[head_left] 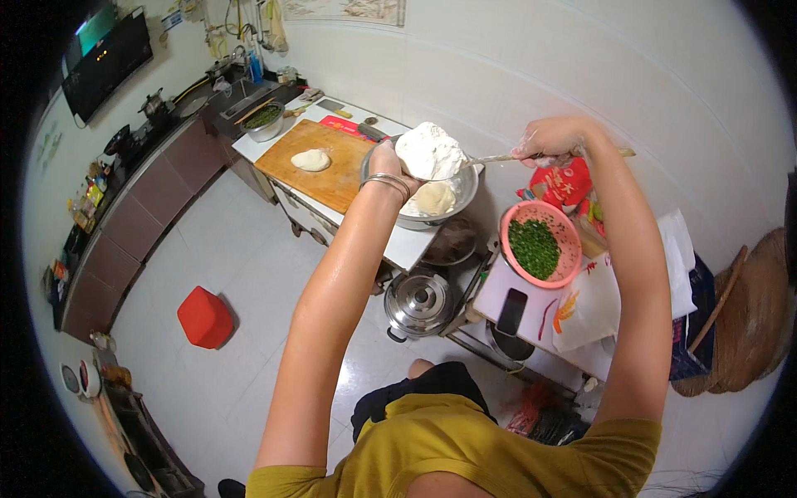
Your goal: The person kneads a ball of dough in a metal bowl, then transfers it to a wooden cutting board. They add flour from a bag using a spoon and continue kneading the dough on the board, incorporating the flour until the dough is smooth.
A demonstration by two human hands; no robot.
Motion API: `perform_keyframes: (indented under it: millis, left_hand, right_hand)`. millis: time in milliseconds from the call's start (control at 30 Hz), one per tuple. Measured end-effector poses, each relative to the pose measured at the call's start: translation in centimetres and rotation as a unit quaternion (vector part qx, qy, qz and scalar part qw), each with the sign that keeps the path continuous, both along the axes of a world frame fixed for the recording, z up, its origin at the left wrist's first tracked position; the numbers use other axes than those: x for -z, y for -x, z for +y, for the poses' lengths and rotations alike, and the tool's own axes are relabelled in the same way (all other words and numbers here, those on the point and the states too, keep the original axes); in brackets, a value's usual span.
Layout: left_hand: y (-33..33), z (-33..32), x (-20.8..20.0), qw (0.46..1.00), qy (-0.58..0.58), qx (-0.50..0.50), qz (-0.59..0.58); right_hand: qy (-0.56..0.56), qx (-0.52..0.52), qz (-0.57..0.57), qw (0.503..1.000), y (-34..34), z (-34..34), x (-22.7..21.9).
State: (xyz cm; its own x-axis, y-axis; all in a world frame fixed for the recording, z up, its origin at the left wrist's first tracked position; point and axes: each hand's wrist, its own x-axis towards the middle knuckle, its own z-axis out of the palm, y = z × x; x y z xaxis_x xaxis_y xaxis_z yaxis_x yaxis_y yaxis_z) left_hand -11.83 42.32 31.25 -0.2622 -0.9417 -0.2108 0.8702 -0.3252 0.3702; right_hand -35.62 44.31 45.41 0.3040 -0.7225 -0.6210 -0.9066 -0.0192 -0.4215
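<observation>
My right hand (554, 139), dusted with flour, is closed round the long handle of a ladle (496, 158). White flour (430, 149) heaps over the ladle's head, hiding its shape. My left hand (387, 163), with bracelets at the wrist, is beside the heap, over the left side of a metal bowl (471, 195); most of its fingers are hidden. Inside the bowl a pale ball of dough (435, 198) lies beside loose flour. Left of the bowl, a flattened oval of dough (310, 160) rests on a wooden cutting board (332, 189).
A pink basket (573, 261) of chopped greens and a phone (512, 311) sit on the right-hand table. A lidded steel pot (418, 304) is below the worktop (404, 246). On the floor stands a red stool (204, 317). A bowl of greens (264, 131) is beyond the board.
</observation>
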Motion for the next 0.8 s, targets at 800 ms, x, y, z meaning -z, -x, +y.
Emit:
perform_keyframes:
  millis: [800]
  left_hand:
    - [-8.3,-25.2,22.1,0.994,-0.083,0.072,-0.002]
  right_hand:
    - [0.019,0.106,0.019,0.994,-9.8,-21.4,19.8]
